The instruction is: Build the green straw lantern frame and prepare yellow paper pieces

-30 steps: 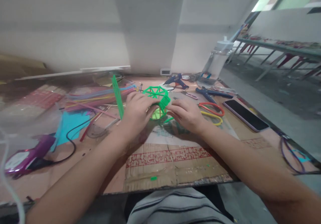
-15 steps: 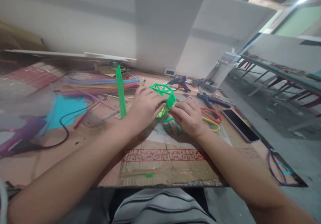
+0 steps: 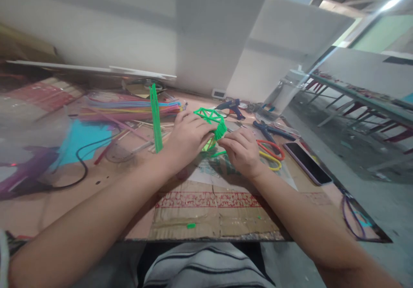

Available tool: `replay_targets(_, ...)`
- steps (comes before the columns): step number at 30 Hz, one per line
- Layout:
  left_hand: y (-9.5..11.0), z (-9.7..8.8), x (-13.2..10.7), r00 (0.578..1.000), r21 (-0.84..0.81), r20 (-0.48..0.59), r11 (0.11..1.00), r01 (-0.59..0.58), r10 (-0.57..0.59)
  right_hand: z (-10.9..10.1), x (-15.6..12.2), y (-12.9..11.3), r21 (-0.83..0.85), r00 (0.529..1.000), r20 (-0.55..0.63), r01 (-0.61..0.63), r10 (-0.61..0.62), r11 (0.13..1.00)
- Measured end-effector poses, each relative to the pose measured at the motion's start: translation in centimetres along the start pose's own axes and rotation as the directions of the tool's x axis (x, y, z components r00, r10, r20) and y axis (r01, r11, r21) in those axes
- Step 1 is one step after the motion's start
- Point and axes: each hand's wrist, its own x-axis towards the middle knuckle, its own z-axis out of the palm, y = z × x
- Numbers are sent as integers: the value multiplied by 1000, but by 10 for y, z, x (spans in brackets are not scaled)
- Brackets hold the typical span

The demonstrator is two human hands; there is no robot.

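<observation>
A green model built of straws stands near the middle of the table, held between both hands. My left hand is wrapped round its left side. My right hand pinches its lower right edge, where short green straw pieces stick out. A bundle of long green straws lies just left of my left hand. Part of the model's base is hidden behind my fingers.
Coloured straws lie at the back left with a black cable. A blue glue gun, blue pliers, red and yellow scissors and a phone lie on the right. Flattened cardboard covers the table's near edge.
The camera has swung a little, shifting the scene. Both hands keep their hold on the green straw model with only slight finger movement.
</observation>
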Motion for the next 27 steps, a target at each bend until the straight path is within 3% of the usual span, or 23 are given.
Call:
replay_targets(2, 0, 0, 0, 1000, -11, -7, 1000, -5, 5, -1, 0, -1, 79, 999, -12, -48, 49, 996)
replay_targets(4, -1, -1, 0, 1000, -38, -4, 999, 5, -5, -2, -1, -3, 189, 977, -25, -203, 211, 961)
replay_targets(6, -4, -2, 1, 1000, -82, 3, 996, 20, -20, -2, -2, -4, 302, 892, -2, -430, 451, 851)
replay_targets(8, -10, -3, 3, 999, -129, 6, 991, 34, -33, 1, -3, -3, 392, 767, 52, -605, 640, 693)
replay_targets(11, -21, -3, 5, 998, -186, 6, 981, 55, -55, 9, -8, 5, 505, 635, 65, -686, 770, 523)
replay_targets(14, -28, -9, 5, 997, -239, 3, 968, 80, -81, 19, -17, 16, 579, 570, 127, -707, 812, 405)
replay_targets(17, -28, -22, 2, 968, -226, 35, 942, 250, -248, 24, -24, 25, 549, 558, 284, -761, 780, 345)
replay_targets(20, -24, -29, -2, 862, -201, 261, 849, 489, -435, 21, -26, 26, 443, 597, 366, -786, 714, 430)
replay_targets(23, -25, -23, -5, 792, -244, 469, 804, 542, -391, 18, -22, 21, 350, 639, 391, -769, 663, 535)
replay_targets(27, -30, -5, -9, 814, -316, 482, 801, 508, -326, 21, -18, 11, 310, 651, 379, -759, 657, 573)
